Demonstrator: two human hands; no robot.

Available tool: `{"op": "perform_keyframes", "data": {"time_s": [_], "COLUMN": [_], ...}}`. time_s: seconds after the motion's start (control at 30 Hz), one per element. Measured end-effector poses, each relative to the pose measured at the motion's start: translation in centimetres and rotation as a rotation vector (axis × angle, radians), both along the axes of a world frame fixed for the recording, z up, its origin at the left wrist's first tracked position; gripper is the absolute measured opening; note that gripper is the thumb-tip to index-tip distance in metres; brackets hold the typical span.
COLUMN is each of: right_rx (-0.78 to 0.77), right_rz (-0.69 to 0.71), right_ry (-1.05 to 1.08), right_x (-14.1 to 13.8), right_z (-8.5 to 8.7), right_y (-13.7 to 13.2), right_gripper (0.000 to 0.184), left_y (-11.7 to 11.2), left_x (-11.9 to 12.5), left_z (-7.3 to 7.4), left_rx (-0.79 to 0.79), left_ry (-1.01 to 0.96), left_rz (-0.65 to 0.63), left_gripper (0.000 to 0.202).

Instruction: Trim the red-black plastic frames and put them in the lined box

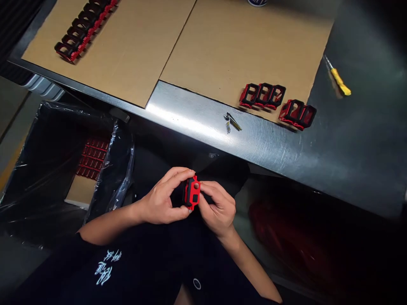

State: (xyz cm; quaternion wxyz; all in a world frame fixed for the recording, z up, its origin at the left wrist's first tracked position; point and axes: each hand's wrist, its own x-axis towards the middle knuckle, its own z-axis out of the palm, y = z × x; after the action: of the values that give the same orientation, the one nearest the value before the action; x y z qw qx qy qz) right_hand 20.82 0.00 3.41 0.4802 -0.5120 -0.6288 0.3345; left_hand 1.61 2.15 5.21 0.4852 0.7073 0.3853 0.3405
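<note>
Off the near edge of the bench (pixel 187 115), in front of the torso: red-and-black part (pixel 193 191), held in the air. At left, left hand (pixel 162 197) with grip clamped on the part, thumb to the near end, fingers to the far end. At right, right hand (pixel 221 206) with thumb and forefinger at the part's right edge; cannot tell whether pinching or only touching. For good handling, probably best: brace by the ends, press lightly around the openings, use only fingertips along the edge.

Materials: flat red plate, smooth, with stepped outline, one round hole, one squarish; thicker dull black body on its left. On far left, row of similar parts (pixel 83 29) on matte brown cardboard (pixel 248 51); on right, group of three (pixel 262 99) and pair (pixel 295 115), with rounded black frames. Left of these, on scratched bare metal: small shiny clipper-like tool (pixel 234 121). Farther right: yellow-handled screwdriver (pixel 340 81), thin shaft. At near left: box (pixel 122 167) lined with crinkled clear film.
</note>
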Motion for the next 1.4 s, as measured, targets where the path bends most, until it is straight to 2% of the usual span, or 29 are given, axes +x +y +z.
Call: {"op": "perform_keyframes", "data": {"time_s": [0.17, 0.47, 0.57, 0.77, 0.87, 0.93, 1.0, 1.07, 1.1, 1.17, 1.27, 1.4], "right_rx": [-0.115, -0.278, -0.324, -0.393, -0.391, -0.374, -0.37, -0.395, -0.412, -0.437, -0.464, -0.526], "right_rz": [-0.024, -0.024, -0.008, 0.01, 0.03, 0.008, -0.043, -0.092, -0.11, -0.124, -0.086, 0.059], "right_ry": [0.142, 0.315, 0.352, 0.429, 0.407, 0.306, 0.192, 0.154, 0.171, 0.244, 0.351, 0.475], "right_x": [0.1, 0.4, 0.3, 0.5, 0.2, -0.2, -0.5, -0.6, -0.5, -0.2, 0.3, 0.4], "right_z": [0.6, 1.1, 1.2, 1.3, 1.5, 1.7, 1.8, 1.8, 1.8, 1.6, 1.2, 1.2], "right_y": [0.0, -0.3, -0.3, -0.4, -0.4, -0.4, -0.2, -0.1, 0.0, 0.1, 0.1, -0.3], "right_gripper": [0.02, 0.016, 0.013, 0.014, 0.025, 0.034, 0.03, 0.011, 0.011, 0.023, 0.022, 0.018], "left_y": [0.0, -0.3, -0.3, -0.3, -0.4, -0.5, -0.5, -0.5, -0.5, -0.5, -0.5, -0.5], "left_x": [0.0, 0.3, 0.3, 0.3, 0.3, 0.4, 0.4, 0.4, 0.3, 0.3, 0.2, 0.2], "left_z": [-0.2, -0.8, -0.9, -0.6, -0.6, -0.6, -0.6, -0.7, -0.7, -0.8, -0.9, -0.9], "left_rx": [0.025, -0.072, -0.062, 0.054, 0.129, 0.183, 0.239, 0.283, 0.292, 0.284, 0.258, 0.245], "left_ry": [-0.018, -0.068, -0.054, 0.046, 0.107, 0.15, 0.19, 0.212, 0.211, 0.188, 0.137, 0.105], "left_rz": [-0.013, 0.015, 0.015, 0.017, 0.012, 0.002, -0.018, -0.039, -0.045, -0.048, -0.04, -0.039], "left_gripper": [0.087, 0.083, 0.083, 0.081, 0.078, 0.074, 0.072, 0.071, 0.071, 0.069, 0.068, 0.07]}}
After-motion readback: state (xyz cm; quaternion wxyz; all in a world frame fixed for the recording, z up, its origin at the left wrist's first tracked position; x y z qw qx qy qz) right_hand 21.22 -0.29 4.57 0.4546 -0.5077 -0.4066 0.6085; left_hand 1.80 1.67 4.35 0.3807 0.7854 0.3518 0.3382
